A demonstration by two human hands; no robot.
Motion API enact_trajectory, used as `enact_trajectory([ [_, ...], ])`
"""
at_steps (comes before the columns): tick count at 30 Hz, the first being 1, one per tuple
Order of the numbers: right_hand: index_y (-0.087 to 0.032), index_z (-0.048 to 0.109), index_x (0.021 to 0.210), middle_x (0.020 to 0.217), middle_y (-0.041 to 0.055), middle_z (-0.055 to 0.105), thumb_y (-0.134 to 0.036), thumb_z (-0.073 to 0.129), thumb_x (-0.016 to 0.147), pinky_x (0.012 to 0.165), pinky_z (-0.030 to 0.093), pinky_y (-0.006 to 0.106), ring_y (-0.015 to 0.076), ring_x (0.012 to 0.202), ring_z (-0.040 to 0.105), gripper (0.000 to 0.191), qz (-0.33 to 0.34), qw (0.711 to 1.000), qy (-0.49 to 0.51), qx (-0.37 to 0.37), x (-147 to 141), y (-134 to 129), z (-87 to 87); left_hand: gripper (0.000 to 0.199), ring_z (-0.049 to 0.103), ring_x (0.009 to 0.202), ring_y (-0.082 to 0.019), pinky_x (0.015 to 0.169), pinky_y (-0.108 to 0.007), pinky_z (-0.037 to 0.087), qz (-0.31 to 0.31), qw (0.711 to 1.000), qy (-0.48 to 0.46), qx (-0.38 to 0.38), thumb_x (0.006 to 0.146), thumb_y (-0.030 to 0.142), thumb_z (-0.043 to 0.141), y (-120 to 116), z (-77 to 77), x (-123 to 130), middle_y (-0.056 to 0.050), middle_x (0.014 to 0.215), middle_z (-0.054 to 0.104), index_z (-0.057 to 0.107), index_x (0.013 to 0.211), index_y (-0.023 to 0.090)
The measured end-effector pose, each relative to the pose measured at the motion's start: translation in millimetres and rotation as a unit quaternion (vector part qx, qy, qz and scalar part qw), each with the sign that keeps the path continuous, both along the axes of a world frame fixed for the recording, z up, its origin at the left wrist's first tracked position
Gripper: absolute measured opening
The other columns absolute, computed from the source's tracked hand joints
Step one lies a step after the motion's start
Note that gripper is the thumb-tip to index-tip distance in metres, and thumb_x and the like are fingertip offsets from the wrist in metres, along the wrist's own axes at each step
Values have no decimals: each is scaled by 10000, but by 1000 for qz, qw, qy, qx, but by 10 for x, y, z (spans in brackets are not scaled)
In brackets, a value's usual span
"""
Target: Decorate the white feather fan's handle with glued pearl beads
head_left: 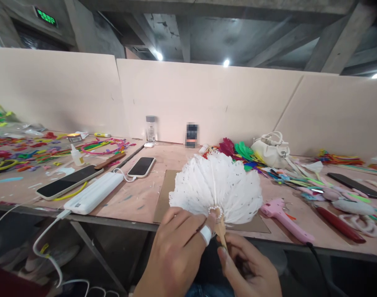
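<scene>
A white feather fan (217, 181) with small dark specks is spread above a brown board (164, 196) at the table's front edge. Its wooden handle points down toward me. My right hand (248, 264) grips this handle between thumb and fingers. At the base of the feathers, a string of white beads (218, 209) curves round the top of the handle. My left hand (182, 243), with a white band round one finger, presses its fingertips on the beads there.
A pink glue gun (287, 220) and a red-handled tool (341, 225) lie right. Left are a white power bank (94, 193), two phones and a glue bottle (76, 156). Craft pieces and a white bag (270, 150) stand farther back, before a pale partition (201, 95).
</scene>
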State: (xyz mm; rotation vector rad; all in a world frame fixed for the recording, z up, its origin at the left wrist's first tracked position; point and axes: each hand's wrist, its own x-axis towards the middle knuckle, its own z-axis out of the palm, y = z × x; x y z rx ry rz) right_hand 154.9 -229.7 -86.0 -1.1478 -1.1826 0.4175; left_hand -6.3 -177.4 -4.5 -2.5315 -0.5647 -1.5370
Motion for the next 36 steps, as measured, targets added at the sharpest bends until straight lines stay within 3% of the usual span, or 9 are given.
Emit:
enact_trajectory([
  [3, -186, 738, 965, 607, -35, 585, -344, 703, 986, 500, 454, 169, 126, 497, 542, 162, 11, 999, -26, 19, 44, 123, 31, 314, 680, 893, -157, 856, -309, 531, -24, 996, -61, -54, 1012, 18, 543, -29, -14, -33, -71, 1038, 745, 675, 1268, 145],
  [6, -211, 723, 1024, 673, -31, 658, -293, 675, 1023, 570, 518, 135, 124, 565, 639, 95, 32, 996, -58, 61, 64, 275, 97, 332, 672, 835, -117, 790, -211, 531, -29, 967, -173, -184, 1030, 73, 524, -9, -103, -31, -12, 948, 707, 664, 1282, 239],
  [10, -230, 706, 1137, 786, -6, 720, -287, 639, 1059, 652, 586, 151, 142, 678, 711, 117, 66, 992, -3, 103, 0, 506, 152, 143, 614, 740, -104, 690, -175, 505, -53, 858, -376, -346, 988, 297, 690, 247, -292, 101, 3, 883, 662, 704, 1118, 239],
  [14, -232, 699, 1123, 835, 2, 728, -260, 660, 1052, 619, 592, 150, 142, 686, 721, 86, 98, 988, 4, 122, -60, 664, 159, 366, 564, 662, -84, 590, -151, 448, -171, 721, -478, -472, 785, 418, 891, 537, -349, 338, 21, 797, 636, 684, 985, 192],
  [18, -239, 705, 1108, 857, 2, 756, -246, 673, 1033, 620, 604, 144, 144, 685, 732, 82, 98, 986, -11, 138, -62, 696, 142, 484, 602, 626, -106, 542, -172, 445, -228, 649, -489, -537, 664, 397, 947, 594, -263, 582, -16, 799, 716, 713, 1021, 170],
  [20, -239, 706, 1118, 877, 6, 769, -238, 676, 1031, 621, 615, 153, 153, 686, 743, 93, 97, 985, -18, 139, -53, 691, 116, 481, 651, 649, -136, 556, -194, 473, -209, 652, -498, -532, 636, 386, 950, 573, -227, 670, -39, 804, 750, 723, 996, 161],
  [24, -233, 698, 1147, 903, 16, 782, -218, 650, 1040, 596, 617, 162, 170, 689, 760, 118, 101, 985, -37, 134, -39, 687, 52, 372, 642, 611, -130, 606, -218, 508, -127, 711, -507, -471, 668, 363, 926, 537, -221, 747, -26, 729, 735, 724, 888, 142],
  [27, -224, 698, 1162, 951, 33, 792, -205, 630, 1040, 550, 584, 141, 177, 717, 772, 141, 83, 985, -64, 139, -35, 695, 27, 362, 617, 561, -123, 568, -216, 493, -104, 734, -504, -442, 664, 361, 929, 517, -234, 758, 5, 669, 687, 712, 859, 147],
  [36, -266, 694, 1211, 835, -43, 741, -207, 622, 1041, 619, 562, 112, 116, 672, 735, 194, 63, 982, -102, 144, -65, 697, 28, 331, 653, 531, -155, 478, -205, 485, -101, 723, -509, -457, 667, 375, 933, 473, -242, 747, 36, 555, 619, 710, 812, 179],
])
